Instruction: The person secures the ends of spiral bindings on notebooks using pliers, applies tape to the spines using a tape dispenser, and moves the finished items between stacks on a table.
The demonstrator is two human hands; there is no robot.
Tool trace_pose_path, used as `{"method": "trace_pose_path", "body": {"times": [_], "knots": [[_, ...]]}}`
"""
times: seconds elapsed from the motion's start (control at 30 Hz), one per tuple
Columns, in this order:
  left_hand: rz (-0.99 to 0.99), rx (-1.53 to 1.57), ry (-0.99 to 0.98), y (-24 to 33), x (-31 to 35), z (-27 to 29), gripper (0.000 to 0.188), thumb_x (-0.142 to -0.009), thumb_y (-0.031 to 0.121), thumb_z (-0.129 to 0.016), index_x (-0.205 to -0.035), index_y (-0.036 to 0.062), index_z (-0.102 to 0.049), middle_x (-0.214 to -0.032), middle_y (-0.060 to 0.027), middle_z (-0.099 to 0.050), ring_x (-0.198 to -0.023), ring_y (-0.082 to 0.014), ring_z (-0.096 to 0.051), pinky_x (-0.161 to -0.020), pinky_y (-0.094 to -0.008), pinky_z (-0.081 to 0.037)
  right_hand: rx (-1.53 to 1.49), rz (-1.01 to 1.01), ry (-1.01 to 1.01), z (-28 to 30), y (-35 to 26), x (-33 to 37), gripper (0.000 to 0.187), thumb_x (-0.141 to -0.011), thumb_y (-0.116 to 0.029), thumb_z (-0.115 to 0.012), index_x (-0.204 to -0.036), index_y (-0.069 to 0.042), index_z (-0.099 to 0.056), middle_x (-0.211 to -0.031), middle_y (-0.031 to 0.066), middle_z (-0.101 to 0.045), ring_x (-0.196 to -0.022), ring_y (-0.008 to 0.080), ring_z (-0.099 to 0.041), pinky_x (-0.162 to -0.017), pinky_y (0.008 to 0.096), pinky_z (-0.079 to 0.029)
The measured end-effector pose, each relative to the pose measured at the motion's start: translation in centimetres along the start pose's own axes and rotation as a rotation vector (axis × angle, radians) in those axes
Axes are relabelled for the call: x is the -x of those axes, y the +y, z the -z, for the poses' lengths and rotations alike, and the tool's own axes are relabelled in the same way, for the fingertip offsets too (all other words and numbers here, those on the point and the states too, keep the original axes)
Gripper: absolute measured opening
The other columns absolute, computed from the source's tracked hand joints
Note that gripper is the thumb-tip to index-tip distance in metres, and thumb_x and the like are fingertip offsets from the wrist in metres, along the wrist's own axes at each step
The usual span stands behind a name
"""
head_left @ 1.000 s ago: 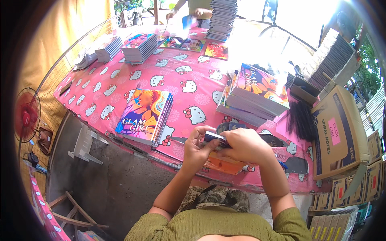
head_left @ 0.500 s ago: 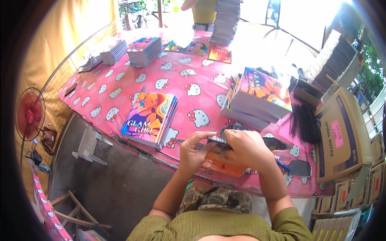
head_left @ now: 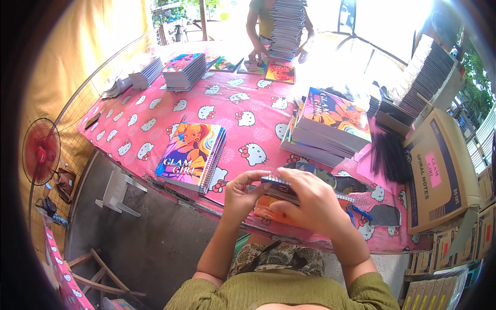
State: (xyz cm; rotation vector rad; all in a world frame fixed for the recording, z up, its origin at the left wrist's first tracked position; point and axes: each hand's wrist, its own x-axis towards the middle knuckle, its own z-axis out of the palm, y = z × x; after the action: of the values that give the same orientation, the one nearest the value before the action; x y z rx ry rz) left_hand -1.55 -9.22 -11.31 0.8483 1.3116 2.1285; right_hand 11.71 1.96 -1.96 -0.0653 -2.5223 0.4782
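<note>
Gripping a spiral-bound notebook [head_left: 281,187], mostly hidden, both hands.

The surface [head_left: 155,111] carries a pink cloth with white cat faces; a spiral notebook with a cartoon-girl cover [head_left: 192,153] lies at its near edge, and a taller stack of like notebooks [head_left: 330,126] stands to that notebook's right. Right of that stack lie black binding coils [head_left: 388,157] and a brown cardboard box [head_left: 440,173]. Left of the surface stands a red fan [head_left: 40,154]; at its far side a person [head_left: 268,26] stands behind a tall stack.
</note>
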Motion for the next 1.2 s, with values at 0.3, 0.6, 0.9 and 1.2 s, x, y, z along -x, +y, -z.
{"method": "trace_pose_path", "body": {"times": [0.3,0.6,0.9,1.2], "knots": [[0.068,0.063,-0.123,-0.3,-0.7,1.0,0.023,-0.082,-0.005,-0.069,-0.103,0.0006,-0.063,-0.099,-0.0037,-0.064,-0.092,-0.0109,-0.058,-0.082,-0.0263,-0.05,0.016,-0.072,0.118,-2.7,1.1,0.3,0.019,-0.076,-0.008,-0.067,-0.094,-0.005,-0.065,-0.087,0.0091,-0.062,-0.086,0.0284,-0.058,-0.077,0.0405,-0.045],[0.072,0.161,-0.096,-0.4,-0.5,1.4,0.026,-0.083,-0.003,-0.068,-0.109,0.0009,-0.066,-0.098,-0.006,-0.067,-0.092,-0.0115,-0.061,-0.079,-0.0244,-0.052,0.081,-0.117,0.117,-2.9,0.5,0.1,0.015,-0.074,-0.005,-0.066,-0.089,-0.006,-0.062,-0.084,0.0074,-0.058,-0.086,0.0269,-0.057,-0.077,0.0387,-0.041],[0.078,0.232,-0.137,-1.1,-1.0,1.8,0.024,-0.083,0.0,-0.069,-0.107,-0.0003,-0.067,-0.095,-0.0068,-0.069,-0.088,-0.0114,-0.062,-0.08,-0.0253,-0.052,0.189,-0.119,-0.109,-2.3,0.7,0.1,0.019,-0.079,-0.009,-0.065,-0.097,-0.004,-0.064,-0.091,0.0107,-0.06,-0.092,0.0272,-0.058,-0.082,0.041,-0.041],[-0.186,-0.027,-0.025,3.8,-1.9,-0.5,0.018,-0.074,-0.001,-0.076,-0.088,-0.0004,-0.064,-0.093,-0.0115,-0.068,-0.087,-0.0169,-0.065,-0.072,-0.0262,-0.053,0.001,-0.283,0.683,2.2,4.2,14.6,0.051,-0.088,-0.026,-0.062,-0.129,0.001,-0.048,-0.125,0.0191,-0.052,-0.11,0.0331,-0.052,-0.096,0.0485,-0.038]]}}
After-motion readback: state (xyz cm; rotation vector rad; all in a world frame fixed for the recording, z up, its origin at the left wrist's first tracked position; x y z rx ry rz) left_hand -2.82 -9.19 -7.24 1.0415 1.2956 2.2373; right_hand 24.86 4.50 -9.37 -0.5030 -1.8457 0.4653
